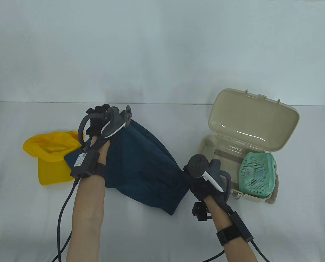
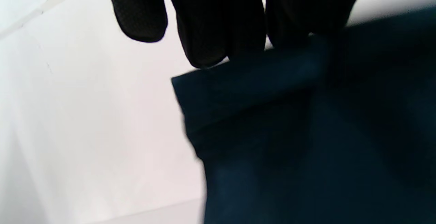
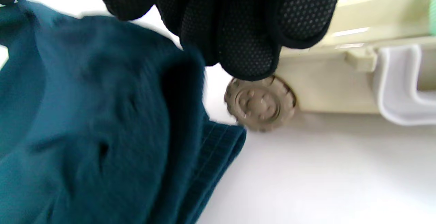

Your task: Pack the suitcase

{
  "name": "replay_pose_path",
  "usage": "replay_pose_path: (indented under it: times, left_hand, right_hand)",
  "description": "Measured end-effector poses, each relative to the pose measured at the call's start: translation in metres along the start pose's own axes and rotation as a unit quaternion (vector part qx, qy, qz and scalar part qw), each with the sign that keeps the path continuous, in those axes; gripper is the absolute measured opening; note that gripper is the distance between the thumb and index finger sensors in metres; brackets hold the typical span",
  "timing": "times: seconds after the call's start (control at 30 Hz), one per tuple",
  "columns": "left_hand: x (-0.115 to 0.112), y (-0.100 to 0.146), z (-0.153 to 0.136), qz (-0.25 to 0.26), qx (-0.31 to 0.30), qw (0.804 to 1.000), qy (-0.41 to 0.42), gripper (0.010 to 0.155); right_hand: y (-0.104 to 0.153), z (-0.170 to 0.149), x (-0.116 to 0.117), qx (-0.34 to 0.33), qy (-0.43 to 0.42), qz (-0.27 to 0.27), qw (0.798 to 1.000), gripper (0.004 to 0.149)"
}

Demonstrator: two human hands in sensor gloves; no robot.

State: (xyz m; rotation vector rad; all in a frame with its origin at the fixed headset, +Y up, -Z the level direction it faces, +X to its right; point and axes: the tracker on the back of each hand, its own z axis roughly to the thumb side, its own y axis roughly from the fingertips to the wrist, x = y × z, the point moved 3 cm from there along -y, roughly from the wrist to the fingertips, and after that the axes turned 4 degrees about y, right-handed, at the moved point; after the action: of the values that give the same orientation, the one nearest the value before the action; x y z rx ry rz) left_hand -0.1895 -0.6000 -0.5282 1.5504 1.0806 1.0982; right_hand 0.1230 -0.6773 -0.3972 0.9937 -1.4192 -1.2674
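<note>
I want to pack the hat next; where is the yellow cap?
In the table view, the yellow cap lies at table's left, beside the left hand, partly under the blue garment.

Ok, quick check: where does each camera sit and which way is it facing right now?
Table view: above the near edge, looking down at table; both forearms, left hand, right hand, open suitcase.
Left wrist view: on the left wrist, past fingertips at the blue garment.
Right wrist view: on the right wrist, past fingers toward a suitcase wheel.
Shared: the garment, in all three.
</note>
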Motion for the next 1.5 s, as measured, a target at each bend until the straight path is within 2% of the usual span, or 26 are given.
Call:
replay_pose_path:
  times: [0.07,0.13,0.23,0.33,0.4,0.53,0.73,0.9,1.0,1.27,1.5]
  left_hand:
    - [0.004,0.007,-0.004,-0.002,-0.014,1.000,0.021,0.060]
    - [0.007,0.018,-0.010,-0.004,-0.028,0.998,0.048,0.067]
    - [0.012,0.043,-0.023,-0.013,-0.057,0.993,0.102,0.072]
    - [0.008,0.080,-0.036,-0.045,-0.079,0.984,0.155,0.079]
    - [0.009,0.108,-0.046,-0.035,-0.095,0.981,0.165,0.083]
    - [0.005,0.150,-0.063,-0.058,-0.119,0.971,0.197,0.087]
    - [-0.004,0.191,-0.074,-0.043,-0.135,0.966,0.218,0.086]
    - [-0.021,0.206,-0.076,-0.044,-0.149,0.968,0.196,0.085]
    - [-0.028,0.208,-0.077,-0.057,-0.150,0.965,0.209,0.085]
    - [-0.024,0.215,-0.068,-0.040,-0.171,0.970,0.171,0.085]
    - [-0.027,0.216,-0.062,-0.047,-0.182,0.968,0.166,0.085]
  right_hand:
    - [0.003,-0.006,-0.009,0.014,0.006,-0.024,1.000,0.054]
    - [0.007,-0.011,-0.018,0.024,-0.001,-0.025,0.999,0.056]
    - [0.014,-0.014,-0.028,0.039,-0.007,0.011,0.999,0.063]
    - [0.020,-0.013,-0.023,0.045,-0.017,0.065,0.997,0.075]
    - [0.020,-0.011,-0.007,0.052,-0.003,0.133,0.990,0.081]
    - [0.016,-0.004,0.030,0.076,0.031,0.200,0.976,0.085]
    - [0.006,0.006,0.074,0.136,0.065,0.251,0.956,0.084]
    - [-0.003,0.021,0.089,0.183,0.133,0.259,0.939,0.079]
    - [-0.009,0.026,0.095,0.217,0.144,0.270,0.927,0.081]
    - [-0.018,0.042,0.104,0.271,0.164,0.312,0.896,0.087]
    - [-0.018,0.047,0.109,0.298,0.132,0.288,0.901,0.084]
